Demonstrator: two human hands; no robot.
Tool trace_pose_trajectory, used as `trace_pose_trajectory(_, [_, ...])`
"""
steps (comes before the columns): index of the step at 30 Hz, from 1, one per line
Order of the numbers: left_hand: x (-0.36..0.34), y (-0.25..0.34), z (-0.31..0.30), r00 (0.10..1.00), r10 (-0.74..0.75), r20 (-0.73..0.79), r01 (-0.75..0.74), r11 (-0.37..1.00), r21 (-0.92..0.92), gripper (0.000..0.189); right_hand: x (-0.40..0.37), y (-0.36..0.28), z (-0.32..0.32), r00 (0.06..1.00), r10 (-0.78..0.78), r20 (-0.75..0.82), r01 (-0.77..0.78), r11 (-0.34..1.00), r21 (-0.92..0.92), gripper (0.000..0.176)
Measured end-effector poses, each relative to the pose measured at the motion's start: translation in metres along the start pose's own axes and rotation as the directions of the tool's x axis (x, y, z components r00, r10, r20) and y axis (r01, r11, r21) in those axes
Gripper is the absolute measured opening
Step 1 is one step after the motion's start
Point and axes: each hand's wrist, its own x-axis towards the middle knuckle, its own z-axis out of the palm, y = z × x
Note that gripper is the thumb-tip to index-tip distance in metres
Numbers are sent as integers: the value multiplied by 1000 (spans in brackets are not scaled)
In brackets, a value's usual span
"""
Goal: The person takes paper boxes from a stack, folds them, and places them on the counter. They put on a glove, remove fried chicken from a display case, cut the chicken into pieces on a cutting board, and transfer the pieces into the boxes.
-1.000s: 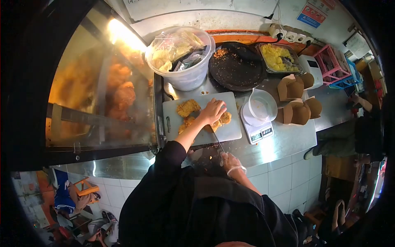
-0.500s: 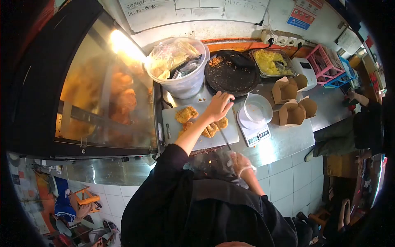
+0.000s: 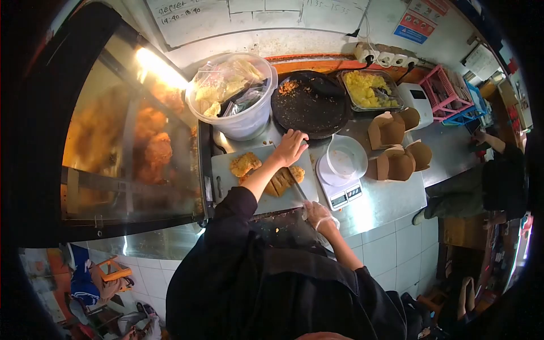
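Note:
On the white cutting board (image 3: 220, 170) lie pieces of fried chicken (image 3: 245, 164), some cut into strips. A knife (image 3: 298, 187) lies across the cut chicken (image 3: 276, 185), its blade running toward my body. My left hand (image 3: 290, 148), bare, is closed at the knife's far end, above the board; its grip partly hides the handle. In a clear plastic glove, my right hand (image 3: 320, 215) has its fingers gathered on the blade's near end at the board's front edge.
Right of the board stands a kitchen scale (image 3: 345, 195) bearing a clear plastic jug (image 3: 347, 157). Open cardboard boxes (image 3: 391, 164) sit beyond it. A black round plate (image 3: 311, 107) and a plastic bucket (image 3: 243, 124) are behind. A heated glass cabinet (image 3: 130, 141) borders the left side. Another person's hand (image 3: 480, 137) shows far right.
My right hand has moved up and left from in front of the counter to the knife's near end. The left hand stays at the far end. The whole view has shifted slightly.

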Motion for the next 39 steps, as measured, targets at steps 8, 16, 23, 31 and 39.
trace_pose_trajectory(8, [26, 40, -7, 999, -29, 15, 28, 999, 22, 21, -40, 9, -31, 980, -115, -160, 132, 987, 96, 56])
trace_pose_trajectory(16, [8, 15, 14, 994, -75, 76, 70, 995, 71, 23, -7, 19, -24, 999, -38, -2, 38, 999, 37, 48])
trace_pose_trajectory(23, [13, 1, 8, 999, -42, 15, 41, 998, 40, 26, 32, 36, 4, 1000, 18, -6, -18, 1000, -21, 55])
trace_pose_trajectory(31, [22, 13, -4, 955, -190, -226, 155, 974, -165, 26, -6, 30, -50, 983, -178, 43, 182, 975, -126, 49])
trace_pose_trajectory(39, [-34, 66, -103, 797, -418, -436, 162, 843, -512, 29, -16, 45, -96, 992, -124, 36, 127, 900, -416, 33])
